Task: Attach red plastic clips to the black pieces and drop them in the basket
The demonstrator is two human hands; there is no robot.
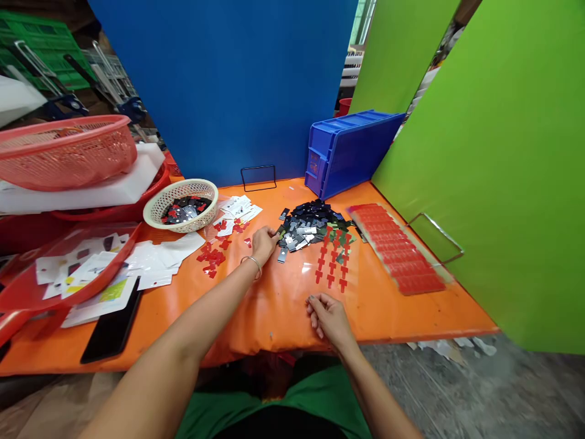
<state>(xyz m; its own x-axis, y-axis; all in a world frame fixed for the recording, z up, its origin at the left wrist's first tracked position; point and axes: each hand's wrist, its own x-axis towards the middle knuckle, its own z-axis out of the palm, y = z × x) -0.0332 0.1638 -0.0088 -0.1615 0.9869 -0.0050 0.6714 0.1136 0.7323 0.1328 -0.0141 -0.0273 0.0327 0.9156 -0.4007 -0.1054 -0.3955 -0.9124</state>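
Note:
My left hand [264,245] reaches to the left edge of a pile of small flat black and silver pieces [313,222]. Its fingertips are pinched together at a small dark piece [281,234] there. My right hand [329,318] hovers near the front of the orange table, fingers curled and thumb against the forefinger; anything between them is too small to make out. Just beyond it lies a clear sheet bearing rows of red T-shaped stickers [333,259]. Loose red pieces [212,257] are scattered left of my left hand.
A cream basket [153,210] holds black and red pieces. White cards [155,262], a black phone [112,323] and red baskets [68,155] occupy the left. A blue crate [356,152] stands at the back; a board of red strips [397,247] lies right. Green panels [493,171] border the table.

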